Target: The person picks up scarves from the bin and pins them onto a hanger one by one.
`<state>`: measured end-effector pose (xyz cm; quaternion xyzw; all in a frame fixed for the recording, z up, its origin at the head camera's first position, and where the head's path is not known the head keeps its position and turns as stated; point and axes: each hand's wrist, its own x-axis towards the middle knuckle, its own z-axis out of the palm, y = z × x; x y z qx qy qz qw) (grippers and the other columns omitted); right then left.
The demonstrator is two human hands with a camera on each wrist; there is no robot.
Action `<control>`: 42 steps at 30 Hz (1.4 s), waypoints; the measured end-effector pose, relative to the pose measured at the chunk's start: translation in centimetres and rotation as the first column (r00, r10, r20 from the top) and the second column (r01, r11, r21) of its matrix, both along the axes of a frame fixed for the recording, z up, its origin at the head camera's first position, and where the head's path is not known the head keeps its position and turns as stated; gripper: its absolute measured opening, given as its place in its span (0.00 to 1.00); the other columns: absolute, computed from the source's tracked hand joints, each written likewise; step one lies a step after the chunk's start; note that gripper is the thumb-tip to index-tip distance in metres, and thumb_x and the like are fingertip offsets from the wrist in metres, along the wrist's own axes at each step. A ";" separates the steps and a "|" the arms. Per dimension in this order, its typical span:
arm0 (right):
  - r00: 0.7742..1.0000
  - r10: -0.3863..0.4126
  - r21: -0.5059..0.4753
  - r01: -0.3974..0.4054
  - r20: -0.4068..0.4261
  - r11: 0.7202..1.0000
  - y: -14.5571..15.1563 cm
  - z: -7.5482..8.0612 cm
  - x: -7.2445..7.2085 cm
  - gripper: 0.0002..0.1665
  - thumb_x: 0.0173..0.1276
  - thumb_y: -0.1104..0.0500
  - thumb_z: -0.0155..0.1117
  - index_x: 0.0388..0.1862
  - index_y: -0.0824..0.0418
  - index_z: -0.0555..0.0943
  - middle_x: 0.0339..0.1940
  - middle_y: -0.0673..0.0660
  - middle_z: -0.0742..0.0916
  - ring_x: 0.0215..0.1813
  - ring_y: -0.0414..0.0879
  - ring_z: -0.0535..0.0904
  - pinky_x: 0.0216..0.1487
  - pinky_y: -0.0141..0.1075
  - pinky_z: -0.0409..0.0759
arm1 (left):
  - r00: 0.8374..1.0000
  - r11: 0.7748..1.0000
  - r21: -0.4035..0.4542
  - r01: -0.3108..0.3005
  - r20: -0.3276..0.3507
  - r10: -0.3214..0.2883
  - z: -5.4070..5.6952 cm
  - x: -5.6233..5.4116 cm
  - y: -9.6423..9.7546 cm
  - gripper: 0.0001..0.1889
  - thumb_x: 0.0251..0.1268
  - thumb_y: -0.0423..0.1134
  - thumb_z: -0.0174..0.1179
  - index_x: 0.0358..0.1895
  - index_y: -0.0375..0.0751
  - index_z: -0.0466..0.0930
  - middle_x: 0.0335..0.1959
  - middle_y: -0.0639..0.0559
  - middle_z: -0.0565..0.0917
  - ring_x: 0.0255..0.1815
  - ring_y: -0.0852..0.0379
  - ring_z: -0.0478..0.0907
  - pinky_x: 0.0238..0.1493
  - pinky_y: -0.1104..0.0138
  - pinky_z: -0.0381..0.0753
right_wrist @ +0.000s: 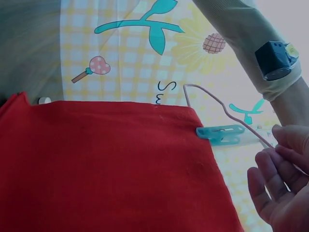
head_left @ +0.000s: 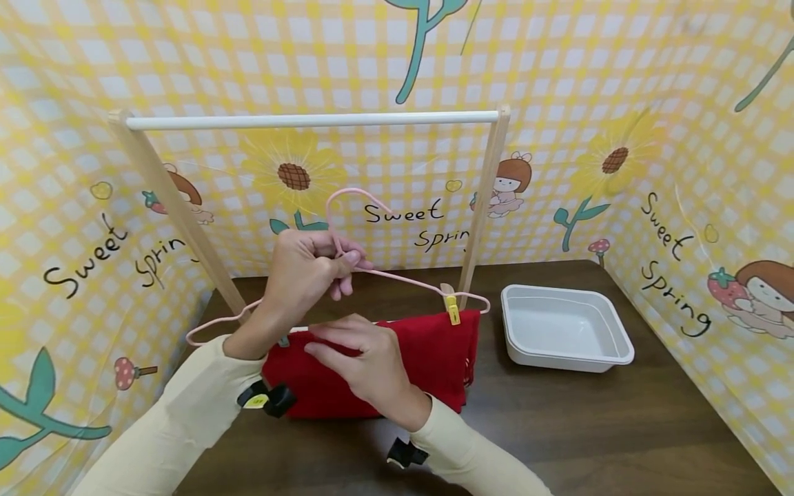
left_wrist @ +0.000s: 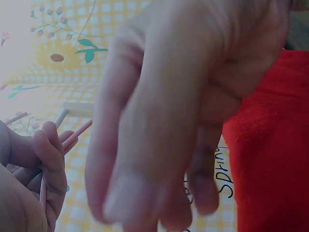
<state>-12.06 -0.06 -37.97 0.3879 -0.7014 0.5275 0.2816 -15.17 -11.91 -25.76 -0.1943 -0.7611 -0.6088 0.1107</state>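
Observation:
In the head view my left hand grips a pink wire hanger at the base of its hook. A folded red cloth hangs along the lower part of the hanger. A yellow clothespin is on the cloth's upper right corner. At the other corner is a teal clothespin, clearest in the right wrist view. My right hand is in front of the cloth's upper left part, thumb and fingers apart with nothing visible between them. The left wrist view shows this hand blurred and close.
Behind the hands stands a wooden rack with a white rail. A white plastic tub sits on the dark brown table to the right. Yellow checked sheeting encloses the back and sides.

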 end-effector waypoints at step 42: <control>0.989 -0.014 -0.012 0.016 0.150 1.000 8.4 -4.4 0.4 0.13 0.63 0.64 0.76 0.47 0.62 0.90 0.42 0.54 0.92 0.45 0.43 0.88 0.44 0.32 0.89 | 0.998 0.998 0.009 -0.060 -0.018 0.060 0.4 0.8 -2.4 0.06 0.66 0.23 0.63 0.34 0.17 0.83 0.25 0.59 0.90 0.12 0.59 0.79 0.14 0.71 0.82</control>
